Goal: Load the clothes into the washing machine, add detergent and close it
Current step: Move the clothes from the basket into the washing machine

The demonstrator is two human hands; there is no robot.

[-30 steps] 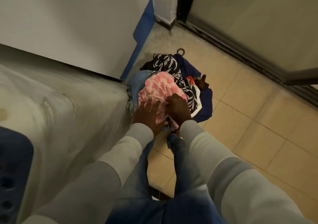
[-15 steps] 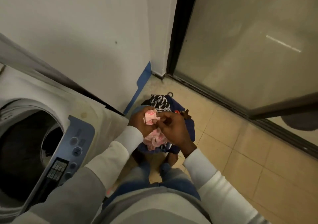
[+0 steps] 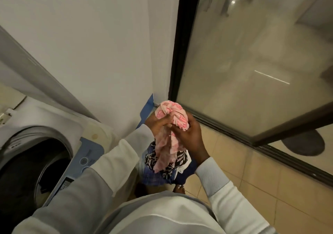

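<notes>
Both hands grip a pink patterned garment [image 3: 171, 115], bunched at chest height with its tail hanging down. My left hand [image 3: 157, 123] holds its left side and my right hand [image 3: 189, 134] its right side. Below them on the floor lies a pile of clothes [image 3: 167, 169]: black-and-white print, blue and white pieces. The top-loading washing machine [image 3: 54, 125] stands at the left with its drum [image 3: 27, 170] open and dark inside; its blue control panel [image 3: 86, 160] faces me.
A white wall [image 3: 90, 44] rises behind the machine. A dark-framed glass door [image 3: 252, 71] stands on the right above the tan tiled floor [image 3: 270, 197]. A round dark mat [image 3: 304, 143] shows behind the glass.
I have straightened up from the pile, lifting the pink garment off the floor clothes to chest height in both hands. The washing machine's open drum has come into view at the left.
</notes>
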